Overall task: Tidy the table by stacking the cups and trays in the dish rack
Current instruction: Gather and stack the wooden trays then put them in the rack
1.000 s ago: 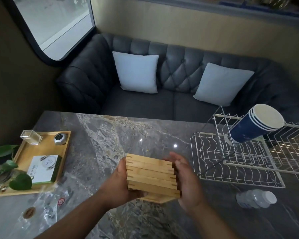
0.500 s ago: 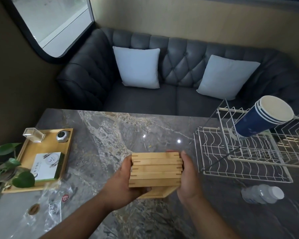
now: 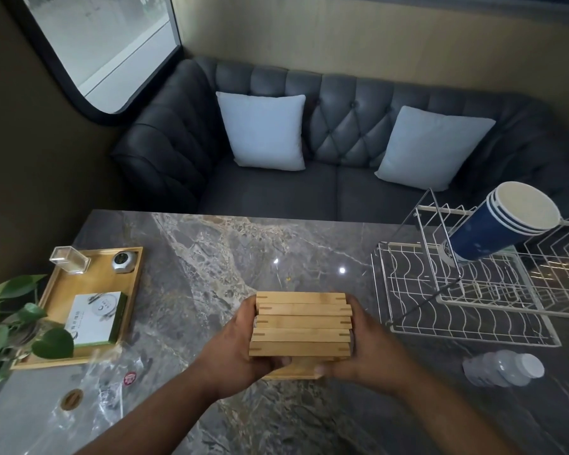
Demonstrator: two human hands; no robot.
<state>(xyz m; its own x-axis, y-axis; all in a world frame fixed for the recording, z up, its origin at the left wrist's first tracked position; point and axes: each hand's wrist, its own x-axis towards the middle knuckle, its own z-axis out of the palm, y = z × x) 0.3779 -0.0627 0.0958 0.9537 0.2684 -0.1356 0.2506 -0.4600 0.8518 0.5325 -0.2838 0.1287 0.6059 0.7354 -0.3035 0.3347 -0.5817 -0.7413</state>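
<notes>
So, about halfway: nested blue paper cups (image 3: 500,224) already lean tilted in the wire dish rack (image 3: 473,326). The stack of small bamboo trays (image 3: 301,326) is not yet racked; it is held over the marble table (image 3: 211,257), left of the rack. Left hand (image 3: 235,349) and right hand (image 3: 372,343) clamp its ends, thumbs curled underneath.

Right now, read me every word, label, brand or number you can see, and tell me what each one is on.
Nothing is clear enough to quote.
White and green box on the large wooden tray: printed characters and a round emblem, too blurred.
Red round sticker on the clear plastic bag: too small.
Stacked blue paper cups: round logo, blurred.
</notes>
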